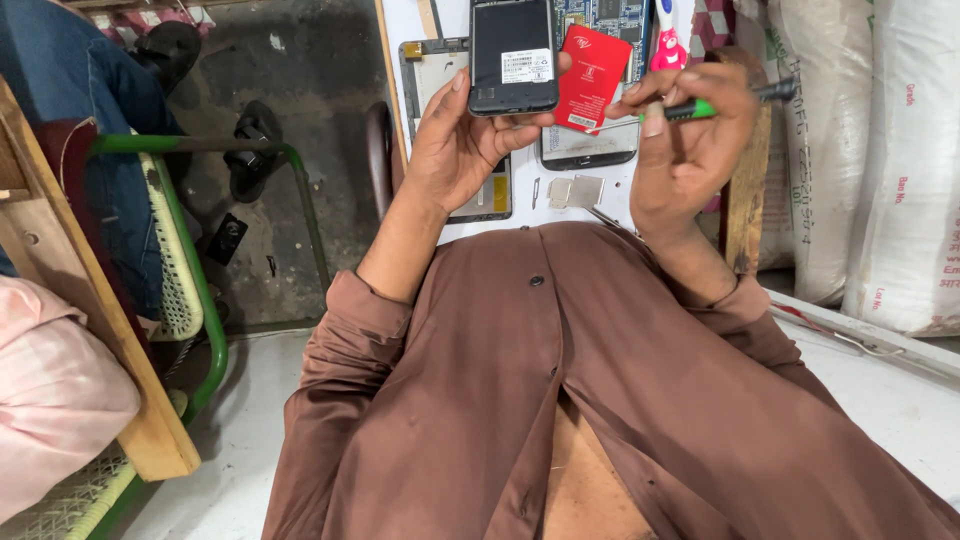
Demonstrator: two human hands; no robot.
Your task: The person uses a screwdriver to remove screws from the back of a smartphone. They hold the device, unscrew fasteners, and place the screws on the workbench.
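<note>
Left hand [462, 140]: raised over the white counter [520, 205], palm facing the camera, forearm angled up from the brown sleeve [340, 340]. Fingers clamped on a black phone [513, 55], back side up, thumb along its lower right edge, other fingers along the left edge.

Right hand [690, 135]: raised beside it, wrist bent, fingers clamped on a green-handled screwdriver [715, 103] lying roughly horizontal, black end pointing right, thin metal shaft pointing left toward the phone. Tip sits near the phone's lower right corner; can't tell if it touches.

Under the hands on the counter: red flat battery [592, 78] just right of the phone, a second opened device [435, 75] partly behind the left hand, a small metal plate [575, 190], a circuit board [610, 20] at the top edge. White sacks [880, 150] to the right, green-framed chair [190, 260] to the left.
</note>
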